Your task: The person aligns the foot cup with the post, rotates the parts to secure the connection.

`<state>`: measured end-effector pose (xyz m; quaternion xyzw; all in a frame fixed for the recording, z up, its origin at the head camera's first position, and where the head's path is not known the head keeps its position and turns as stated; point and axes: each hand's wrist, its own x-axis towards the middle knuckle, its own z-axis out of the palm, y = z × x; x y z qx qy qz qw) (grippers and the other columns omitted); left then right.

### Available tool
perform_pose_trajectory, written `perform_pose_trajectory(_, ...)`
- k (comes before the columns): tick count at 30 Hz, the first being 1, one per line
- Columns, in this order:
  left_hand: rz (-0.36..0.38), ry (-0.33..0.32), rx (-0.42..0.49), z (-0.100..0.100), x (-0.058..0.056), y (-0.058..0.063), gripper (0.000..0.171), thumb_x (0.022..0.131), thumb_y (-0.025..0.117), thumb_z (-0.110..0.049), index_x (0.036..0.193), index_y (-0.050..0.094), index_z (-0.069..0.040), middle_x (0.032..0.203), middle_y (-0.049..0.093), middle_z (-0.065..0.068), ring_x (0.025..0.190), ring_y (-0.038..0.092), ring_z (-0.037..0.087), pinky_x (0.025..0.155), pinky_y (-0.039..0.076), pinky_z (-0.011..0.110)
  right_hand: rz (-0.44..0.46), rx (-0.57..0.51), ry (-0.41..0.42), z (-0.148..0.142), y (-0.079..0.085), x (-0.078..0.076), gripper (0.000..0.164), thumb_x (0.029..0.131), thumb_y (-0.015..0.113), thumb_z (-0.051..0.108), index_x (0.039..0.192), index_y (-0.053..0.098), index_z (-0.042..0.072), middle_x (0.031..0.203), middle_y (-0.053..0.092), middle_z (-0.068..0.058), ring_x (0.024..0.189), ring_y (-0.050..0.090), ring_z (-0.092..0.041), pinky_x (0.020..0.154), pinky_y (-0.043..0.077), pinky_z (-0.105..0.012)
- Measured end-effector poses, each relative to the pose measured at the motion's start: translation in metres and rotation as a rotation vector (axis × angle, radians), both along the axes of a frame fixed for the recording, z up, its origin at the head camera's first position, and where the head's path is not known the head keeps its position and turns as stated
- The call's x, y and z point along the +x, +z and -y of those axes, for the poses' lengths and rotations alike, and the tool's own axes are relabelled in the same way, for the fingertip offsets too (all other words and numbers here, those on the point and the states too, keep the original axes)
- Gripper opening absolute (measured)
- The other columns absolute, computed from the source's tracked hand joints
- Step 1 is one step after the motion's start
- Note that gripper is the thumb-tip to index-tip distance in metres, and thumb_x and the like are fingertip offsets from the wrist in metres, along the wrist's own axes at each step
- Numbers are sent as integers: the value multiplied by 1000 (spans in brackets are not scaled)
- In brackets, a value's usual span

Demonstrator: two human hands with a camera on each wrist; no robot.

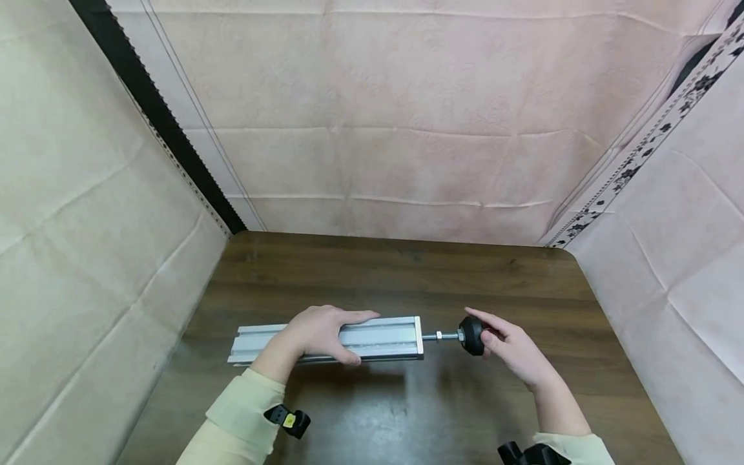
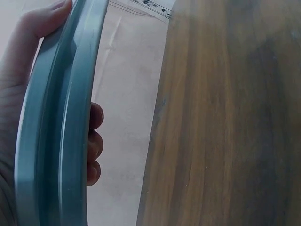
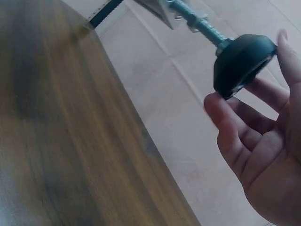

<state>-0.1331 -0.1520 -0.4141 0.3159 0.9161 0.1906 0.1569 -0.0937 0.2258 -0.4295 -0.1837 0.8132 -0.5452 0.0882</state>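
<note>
An aluminium profile (image 1: pixel 386 339) with grooves along its sides is held level above the table. My left hand (image 1: pixel 316 332) grips it across the middle, and the left wrist view shows fingertips (image 2: pixel 95 143) curled round the far side of the profile (image 2: pixel 51 132). From the end plate on its right sticks a threaded rod (image 1: pixel 447 336) with a nut on it. A black levelling foot (image 1: pixel 472 336) sits at the rod's outer end. My right hand (image 1: pixel 514 352) holds this foot by its rim between thumb and fingers; the right wrist view shows the foot's hollow underside turned toward the palm.
Below lies a brown wood-grain table (image 1: pixel 360 278). Pale cloth walls (image 1: pixel 407 161) rise behind it and on both sides, with a black strip (image 1: pixel 174 123) in the left corner. Both wrists carry black camera mounts (image 1: pixel 295 421).
</note>
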Motion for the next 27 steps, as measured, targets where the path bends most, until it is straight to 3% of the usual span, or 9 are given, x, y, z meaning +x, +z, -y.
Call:
perform_pose_trajectory(3, 1, -2, -5, 0, -1, 1, 80, 69, 69, -61, 140, 33, -52, 125, 58, -8, 91, 56, 8, 73, 45, 32, -1, -42, 18, -1, 0, 1, 50, 97, 51, 22, 143, 38, 8, 121, 53, -15, 88, 60, -14, 72, 49, -30)
perform_pose_trajectory(7, 0, 3, -4, 1, -2, 1, 80, 69, 70, -61, 139, 33, -52, 125, 58, -8, 88, 55, 7, 71, 44, 31, -24, -113, 111, -6, 1, 4, 66, 90, 61, 6, 147, 28, 6, 139, 43, -12, 113, 52, -10, 84, 46, -26)
perform_pose_trajectory(9, -3, 7, -1, 2, -2, 0, 80, 69, 70, -60, 139, 33, -52, 123, 59, -8, 86, 54, 7, 70, 44, 31, -43, -113, 152, -7, 1, 4, 73, 85, 64, -2, 147, 28, 7, 143, 37, -9, 117, 50, -10, 88, 44, -25)
perform_pose_trajectory(13, 6, 24, -6, 2, -2, -1, 80, 68, 70, -61, 138, 33, -54, 120, 60, -9, 83, 53, 7, 68, 43, 30, -78, -76, 140, -5, 1, 4, 71, 83, 67, -3, 144, 35, 8, 140, 35, -8, 110, 53, -11, 86, 45, -23)
perform_pose_trajectory(17, 25, 34, -5, 1, -2, -1, 80, 67, 69, -62, 138, 33, -54, 120, 59, -9, 84, 52, 8, 69, 42, 30, -91, -43, 47, 0, -3, 4, 63, 83, 68, -1, 140, 43, 9, 128, 44, -6, 101, 58, -12, 81, 46, -22)
perform_pose_trajectory(21, 21, 29, -7, 1, -2, 0, 80, 67, 68, -63, 138, 33, -54, 121, 59, -8, 83, 52, 8, 69, 43, 31, -43, -32, -39, 4, -5, 3, 53, 88, 63, 6, 138, 47, 11, 112, 53, -6, 86, 59, -12, 72, 48, -26)
perform_pose_trajectory(24, 15, 27, -5, 1, -1, 0, 80, 67, 69, -63, 138, 33, -54, 121, 59, -9, 83, 52, 8, 69, 42, 30, -12, -41, -50, 4, -5, 3, 45, 95, 56, 20, 139, 46, 13, 107, 53, -9, 74, 54, -12, 64, 46, -29)
perform_pose_trajectory(27, 15, 27, 4, 0, -1, 1, 80, 67, 69, -63, 138, 33, -54, 118, 60, -9, 81, 52, 9, 68, 42, 30, -25, -76, -8, 1, -3, 3, 50, 96, 54, 24, 142, 41, 14, 115, 52, -8, 84, 57, -11, 69, 47, -28)
